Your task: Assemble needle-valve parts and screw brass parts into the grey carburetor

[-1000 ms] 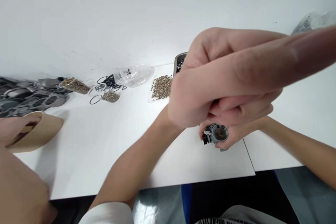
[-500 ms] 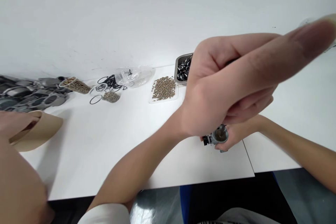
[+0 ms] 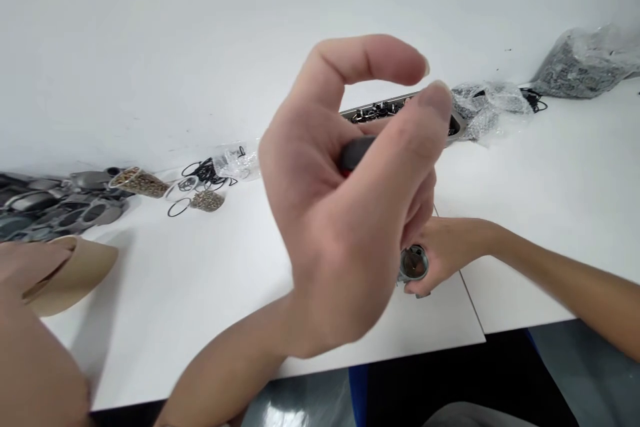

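My left hand (image 3: 345, 207) is raised close to the camera. Its lower fingers wrap around a dark tool handle (image 3: 356, 150) with a touch of red, while the index finger and thumb curve apart from each other. The rest of the tool is hidden behind the fist. Lower down, just above the white table (image 3: 200, 293), my right hand (image 3: 443, 247) grips a small grey metal carburetor (image 3: 414, 263). The carburetor's round bore faces up; my left hand covers part of its side.
Behind my left hand stands a metal tray (image 3: 457, 127) of black parts. Plastic bags (image 3: 580, 67) lie at back right. Cups of small screws (image 3: 143, 182), black rings (image 3: 207, 170) and grey castings (image 3: 65, 200) sit left, near a co-worker's hand (image 3: 30, 267) at a beige band (image 3: 83, 273).
My left hand has shifted left and its index finger has lifted away from the thumb. More bags show at right. The dish of brass-coloured pieces is now hidden behind the hand.
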Tool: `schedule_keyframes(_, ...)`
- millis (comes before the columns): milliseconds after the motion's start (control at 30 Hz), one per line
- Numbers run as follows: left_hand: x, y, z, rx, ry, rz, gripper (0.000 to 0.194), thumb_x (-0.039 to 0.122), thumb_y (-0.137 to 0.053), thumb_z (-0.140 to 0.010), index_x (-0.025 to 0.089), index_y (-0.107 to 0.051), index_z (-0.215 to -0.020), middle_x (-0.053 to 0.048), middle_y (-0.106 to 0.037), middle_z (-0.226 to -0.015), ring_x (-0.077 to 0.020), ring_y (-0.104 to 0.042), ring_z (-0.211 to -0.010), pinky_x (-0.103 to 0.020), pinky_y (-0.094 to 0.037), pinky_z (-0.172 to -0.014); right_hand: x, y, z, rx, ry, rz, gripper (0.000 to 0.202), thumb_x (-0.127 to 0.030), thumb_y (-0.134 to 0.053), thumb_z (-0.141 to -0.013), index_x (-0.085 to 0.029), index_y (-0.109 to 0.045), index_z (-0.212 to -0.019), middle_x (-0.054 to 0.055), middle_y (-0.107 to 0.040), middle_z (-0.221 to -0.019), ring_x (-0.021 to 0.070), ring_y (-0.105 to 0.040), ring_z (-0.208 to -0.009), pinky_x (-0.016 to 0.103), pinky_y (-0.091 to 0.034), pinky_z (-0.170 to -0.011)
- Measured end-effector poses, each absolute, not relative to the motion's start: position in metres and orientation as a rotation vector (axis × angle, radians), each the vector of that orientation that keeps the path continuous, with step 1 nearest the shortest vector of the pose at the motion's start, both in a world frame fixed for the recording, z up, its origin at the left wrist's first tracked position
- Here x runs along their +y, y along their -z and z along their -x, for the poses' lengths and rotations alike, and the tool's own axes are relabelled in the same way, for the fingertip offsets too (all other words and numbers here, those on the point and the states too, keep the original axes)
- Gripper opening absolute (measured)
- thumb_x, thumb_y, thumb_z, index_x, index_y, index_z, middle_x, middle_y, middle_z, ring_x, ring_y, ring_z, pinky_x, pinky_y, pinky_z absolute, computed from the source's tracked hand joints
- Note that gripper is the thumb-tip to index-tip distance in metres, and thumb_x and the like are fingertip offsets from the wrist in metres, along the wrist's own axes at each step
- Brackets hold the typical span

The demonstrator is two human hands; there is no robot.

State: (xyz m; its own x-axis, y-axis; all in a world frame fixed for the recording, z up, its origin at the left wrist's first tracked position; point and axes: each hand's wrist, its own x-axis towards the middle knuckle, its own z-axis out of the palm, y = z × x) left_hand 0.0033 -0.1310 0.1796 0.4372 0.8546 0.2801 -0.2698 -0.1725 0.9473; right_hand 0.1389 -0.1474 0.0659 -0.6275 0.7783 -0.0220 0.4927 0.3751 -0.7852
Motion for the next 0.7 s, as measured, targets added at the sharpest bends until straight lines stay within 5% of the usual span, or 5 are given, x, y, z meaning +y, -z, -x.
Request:
schedule_keyframes(133, -0.137, -0.186, -0.005, 0.416, -1.071, -1.485, 0.023, 0.050, -0.060, -0.085, 0.028, -0.058, -0.080, 0.008, -0.021, -0.035, -0.0107, -0.018, -0.028, -0.028, -0.018, -0.028, -0.147, -0.063, -0.140, -2.297, -1.136, 1.060, 0.025, -0.018, -0.071, -0.069, -0.023, -0.069, -0.093, 0.003, -0.061, -0.107, 0.0197, -0.055, -0.097, 0.030, -0.050, -0.082)
schedule_keyframes(267, -0.126, -0.188, -0.006, 0.453, -0.953, -1.517, 0.021, 0.047, -0.061, -0.084, 0.028, -0.058, -0.076, 0.009, -0.016, -0.031, -0.0097, -0.012, -0.026, -0.026, -0.016, -0.027, -0.147, -0.061, -0.140, -2.249, -1.129, 1.048, 0.037, -0.015, -0.073, -0.065, -0.025, -0.069, -0.101, 0.003, -0.055, -0.126, 0.0198, -0.053, -0.104, 0.030, -0.049, -0.087)
schedule_keyframes(433, -0.118, -0.191, -0.003, 0.363, -0.703, -1.585, 0.021, 0.044, -0.061, -0.085, 0.026, -0.056, -0.075, 0.010, -0.016, -0.034, -0.0067, -0.012, -0.028, -0.023, -0.020, -0.029, -0.148, -0.064, -0.140, -2.230, -1.229, 1.093, 0.041, -0.014, -0.072, -0.068, -0.025, -0.068, -0.107, 0.002, -0.060, -0.110, 0.0176, -0.055, -0.098, 0.028, -0.049, -0.083)
schedule_keyframes(700, -0.129, -0.180, -0.006, 0.365, -1.113, -1.504, 0.017, 0.046, -0.061, -0.084, 0.029, -0.062, -0.089, 0.010, -0.019, -0.034, -0.0069, -0.014, -0.025, -0.022, -0.014, -0.025, -0.147, -0.061, -0.141, -2.264, -1.110, 1.048, 0.041, -0.015, -0.074, -0.065, -0.027, -0.069, -0.104, 0.003, -0.050, -0.132, 0.0220, -0.051, -0.111, 0.033, -0.048, -0.093)
